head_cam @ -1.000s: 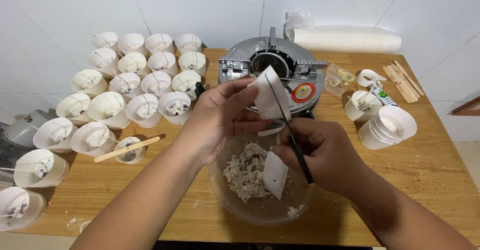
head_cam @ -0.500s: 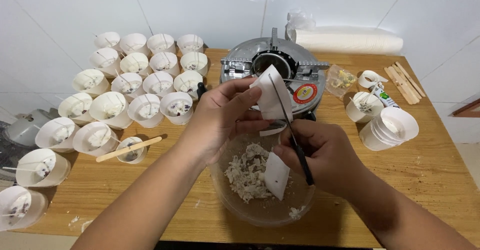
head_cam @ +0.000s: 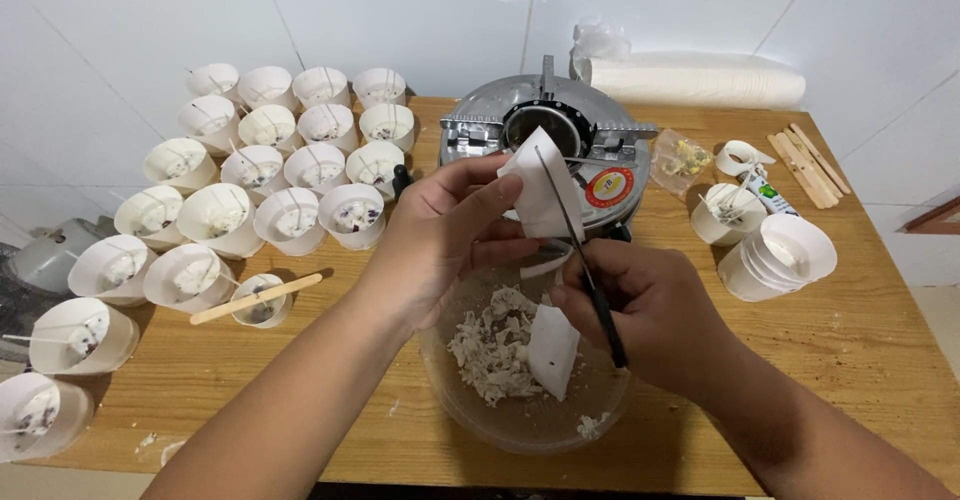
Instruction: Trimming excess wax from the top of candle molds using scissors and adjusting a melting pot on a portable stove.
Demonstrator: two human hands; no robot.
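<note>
You're working over the bowl (head_cam: 520, 415) at the table's (head_cam: 880, 360) near edge. Machine (head_cam: 560, 140) is sitting just behind it. Filled cups (head_cam: 250, 170) are sitting left, stacked cups (head_cam: 775, 260) right, paper roll (head_cam: 700, 82) lying behind, sticks (head_cam: 805, 165) far right.

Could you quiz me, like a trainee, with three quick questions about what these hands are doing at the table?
1. True or false: the left hand holds a white paper piece.
2. Which tool does the right hand grip? A spoon, B scissors, C brush.
3. What sits right under both hands?

Key
1. True.
2. B, and the blades cut into the paper.
3. A clear bowl of pale shreds, with a cut white piece inside it.
</note>
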